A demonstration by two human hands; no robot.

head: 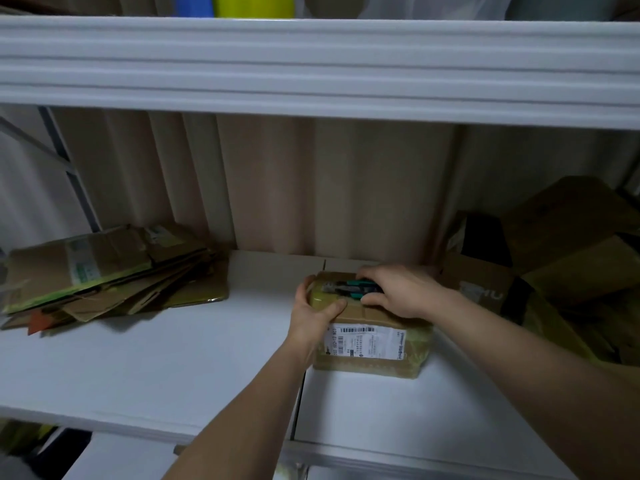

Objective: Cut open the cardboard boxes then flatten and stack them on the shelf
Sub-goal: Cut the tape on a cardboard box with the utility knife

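A taped brown cardboard box (374,344) with a white shipping label stands on the white shelf (173,368), right of centre. My left hand (317,315) grips its left top edge, thumb on the lid. My right hand (398,291) holds a green and black utility knife (349,288) flat over the far end of the lid, blade end pointing left. A stack of flattened cardboard boxes (110,271) lies at the shelf's left rear.
Several unflattened cardboard boxes (568,258) are piled at the right end of the shelf, close to the box. A thick white upper shelf (311,67) overhangs the space. A beige corrugated wall (311,188) closes the back.
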